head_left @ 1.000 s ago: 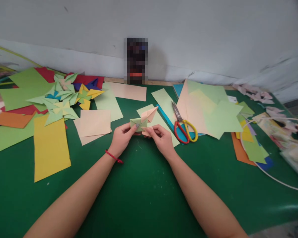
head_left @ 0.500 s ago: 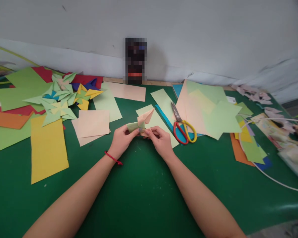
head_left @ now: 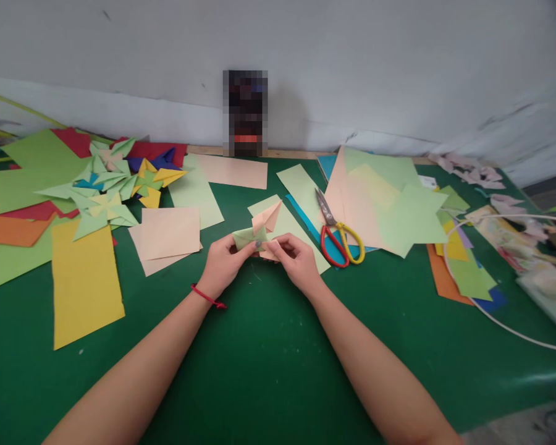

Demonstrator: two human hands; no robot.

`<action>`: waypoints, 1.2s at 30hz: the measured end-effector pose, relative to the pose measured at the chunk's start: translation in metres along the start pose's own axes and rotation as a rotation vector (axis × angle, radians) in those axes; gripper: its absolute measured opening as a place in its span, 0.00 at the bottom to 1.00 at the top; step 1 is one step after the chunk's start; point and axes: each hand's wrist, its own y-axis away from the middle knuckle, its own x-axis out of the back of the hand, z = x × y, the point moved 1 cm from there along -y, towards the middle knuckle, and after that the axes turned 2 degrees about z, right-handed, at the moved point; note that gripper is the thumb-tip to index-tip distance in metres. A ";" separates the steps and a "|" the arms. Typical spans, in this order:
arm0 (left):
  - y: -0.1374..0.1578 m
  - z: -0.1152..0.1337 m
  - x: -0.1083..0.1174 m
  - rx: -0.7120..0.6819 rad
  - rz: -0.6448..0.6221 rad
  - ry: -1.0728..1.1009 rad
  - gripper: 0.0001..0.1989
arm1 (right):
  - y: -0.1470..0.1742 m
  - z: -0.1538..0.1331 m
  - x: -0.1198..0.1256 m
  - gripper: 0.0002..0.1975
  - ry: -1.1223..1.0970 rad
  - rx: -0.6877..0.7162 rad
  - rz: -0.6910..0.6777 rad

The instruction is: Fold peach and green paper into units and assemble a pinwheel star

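Between my two hands, above the green tabletop (head_left: 259,346), is a small origami piece (head_left: 266,217) of peach and light green folded paper. One peach point sticks up to the right, and the green part lies toward the left. My left hand (head_left: 226,262), with a red cord on its wrist, pinches the green side between thumb and fingers. With thumb and forefinger, my right hand (head_left: 297,262) pinches the lower right peach part. The fingers cover the piece's lower edge. Behind it lies a light green sheet (head_left: 296,232).
Scissors (head_left: 336,232) with red and yellow handles lie right of my hands, near large pale sheets (head_left: 398,210). Folded paper stars (head_left: 106,179) sit on coloured sheets at left. Nearer are peach squares (head_left: 171,232) and a yellow sheet (head_left: 88,284). A blurred-out upright object (head_left: 246,114) leans on the wall.
The whole view has shifted slightly, so things sit a little further left. My hands keep their pinch on the origami piece, and the green part shows slightly more.
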 end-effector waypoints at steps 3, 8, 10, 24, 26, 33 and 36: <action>0.000 0.001 0.000 0.006 -0.028 -0.047 0.14 | 0.001 0.000 -0.001 0.10 0.003 0.019 0.030; -0.001 0.000 0.002 -0.012 -0.013 -0.157 0.14 | 0.003 -0.002 -0.003 0.10 0.023 0.050 0.061; 0.000 0.000 0.003 -0.020 -0.012 -0.149 0.14 | 0.004 -0.003 -0.003 0.10 0.019 0.049 0.061; 0.003 0.002 0.003 -0.038 -0.031 -0.136 0.13 | 0.002 -0.001 -0.003 0.10 -0.138 -0.049 -0.013; 0.002 0.001 0.003 -0.032 -0.005 -0.142 0.14 | 0.002 -0.001 -0.004 0.10 -0.204 -0.061 -0.073; 0.003 0.001 0.003 -0.011 -0.008 -0.067 0.13 | 0.003 -0.002 -0.005 0.12 -0.195 -0.042 -0.106; 0.003 0.002 0.003 0.003 0.006 -0.048 0.13 | 0.004 -0.002 -0.005 0.14 -0.183 -0.033 -0.110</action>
